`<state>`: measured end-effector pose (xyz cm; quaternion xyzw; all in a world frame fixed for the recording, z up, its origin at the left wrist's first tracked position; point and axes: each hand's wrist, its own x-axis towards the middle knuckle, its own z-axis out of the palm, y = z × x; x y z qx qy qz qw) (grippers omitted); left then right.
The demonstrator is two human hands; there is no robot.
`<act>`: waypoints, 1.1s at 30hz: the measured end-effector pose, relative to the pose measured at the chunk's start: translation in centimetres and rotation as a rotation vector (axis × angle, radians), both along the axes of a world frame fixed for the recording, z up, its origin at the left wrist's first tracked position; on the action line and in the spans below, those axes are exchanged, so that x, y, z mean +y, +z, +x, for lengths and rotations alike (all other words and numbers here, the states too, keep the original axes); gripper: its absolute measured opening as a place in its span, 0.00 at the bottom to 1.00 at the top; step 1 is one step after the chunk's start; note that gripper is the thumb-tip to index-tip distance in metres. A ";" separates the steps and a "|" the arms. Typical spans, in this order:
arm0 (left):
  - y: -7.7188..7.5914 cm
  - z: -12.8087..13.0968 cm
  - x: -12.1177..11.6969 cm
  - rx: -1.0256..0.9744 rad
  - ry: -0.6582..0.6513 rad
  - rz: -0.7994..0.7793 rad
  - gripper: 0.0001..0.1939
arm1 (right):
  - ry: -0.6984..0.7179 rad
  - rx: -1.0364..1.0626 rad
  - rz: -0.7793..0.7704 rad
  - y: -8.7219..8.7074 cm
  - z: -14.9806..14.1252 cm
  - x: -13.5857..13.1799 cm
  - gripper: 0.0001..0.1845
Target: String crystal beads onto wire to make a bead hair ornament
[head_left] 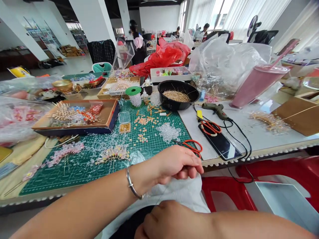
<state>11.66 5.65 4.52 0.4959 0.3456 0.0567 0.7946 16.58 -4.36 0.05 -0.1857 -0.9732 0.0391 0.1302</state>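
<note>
My left hand reaches in from the lower left, a silver bangle on its wrist. It hovers at the table's front edge beside the red-handled scissors, its fingers pinched together on something too small to name. Under it lies a white cloth on my lap. My right hand rests low against that cloth with its fingers curled under and out of sight. A thin thread seems to run between the two hands.
A green cutting mat carries clear beads, beaded hair ornaments and small boxes. Behind it stand a brown tray, a black bowl, a glue gun, a phone and a pink drink. Red stools stand at the right. People sit far back.
</note>
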 end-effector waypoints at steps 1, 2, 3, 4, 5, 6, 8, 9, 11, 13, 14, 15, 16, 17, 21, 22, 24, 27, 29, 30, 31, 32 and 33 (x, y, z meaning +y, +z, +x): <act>0.5 -0.5 0.5 0.009 0.025 0.085 0.12 | 0.010 0.016 0.003 0.2 0.6 0.2 0.03; 0.9 -1.0 0.8 0.016 0.055 0.172 0.12 | 0.011 0.034 0.005 0.4 1.4 0.4 0.03; 1.2 -1.7 1.1 0.020 0.093 0.249 0.12 | -0.007 0.051 0.004 0.5 2.4 0.7 0.06; 1.4 -2.4 1.3 0.016 0.138 0.303 0.12 | -0.051 0.070 -0.007 0.6 3.6 1.0 0.08; 1.4 -3.1 1.3 0.006 0.183 0.329 0.12 | -0.120 0.083 -0.017 0.5 5.0 1.3 0.09; 1.4 -3.8 1.2 -0.010 0.223 0.328 0.12 | -0.219 0.095 -0.017 0.2 6.6 1.7 0.08; 1.0 -4.9 0.7 -0.034 0.273 0.260 0.12 | -0.433 0.105 0.022 -0.9 9.9 2.9 0.10; 0.7 -5.2 0.4 -0.035 0.278 0.213 0.12 | -0.531 0.090 0.038 -1.6 11.4 3.5 0.11; -0.1 -5.5 -0.3 -0.034 0.267 0.106 0.13 | -0.681 0.058 0.096 -2.8 13.8 4.8 0.12; -0.8 -5.3 -1.0 -0.032 0.256 0.005 0.13 | -0.748 -0.003 0.118 -3.6 15.2 6.0 0.11; -1.2 -5.1 -1.2 -0.033 0.255 -0.033 0.13 | -0.761 -0.030 0.122 -3.9 15.5 6.5 0.10; -1.4 -5.0 -1.4 -0.036 0.256 -0.064 0.13 | -0.764 -0.053 0.122 -4.0 15.5 7.0 0.10; -1.7 -4.8 -1.5 -0.044 0.257 -0.087 0.12 | -0.763 -0.069 0.121 -4.1 15.5 7.4 0.11; -1.9 -4.7 -1.7 -0.052 0.259 -0.104 0.12 | -0.760 -0.082 0.119 -4.3 15.3 7.7 0.12; -2.5 -4.4 -2.1 -0.084 0.272 -0.144 0.12 | -0.776 -0.097 0.119 -4.6 14.7 8.4 0.17; -2.6 -4.4 -2.2 -0.088 0.278 -0.150 0.12 | -0.785 -0.095 0.122 -4.7 14.6 8.4 0.18; -2.8 -4.5 -2.4 -0.100 0.289 -0.163 0.12 | -0.799 -0.090 0.126 -4.6 14.6 8.3 0.18; -2.9 -4.4 -2.5 -0.115 0.315 -0.189 0.12 | -0.840 -0.088 0.145 -4.0 15.7 8.2 0.16; -2.8 -4.3 -2.5 -0.125 0.327 -0.203 0.13 | -0.943 -0.086 0.186 -3.4 17.5 8.8 0.15; -2.7 -4.1 -2.5 -0.132 0.333 -0.209 0.13 | -1.009 -0.088 0.208 -3.2 18.6 9.5 0.14; -2.7 -4.0 -2.6 -0.143 0.338 -0.215 0.13 | -1.076 -0.094 0.226 -3.0 19.9 10.2 0.13; -2.6 -3.8 -2.7 -0.153 0.345 -0.220 0.14 | -1.115 -0.112 0.223 -2.8 21.2 11.2 0.12; -2.6 -3.6 -2.8 -0.161 0.352 -0.225 0.14 | -1.138 -0.134 0.213 -2.6 22.4 12.1 0.11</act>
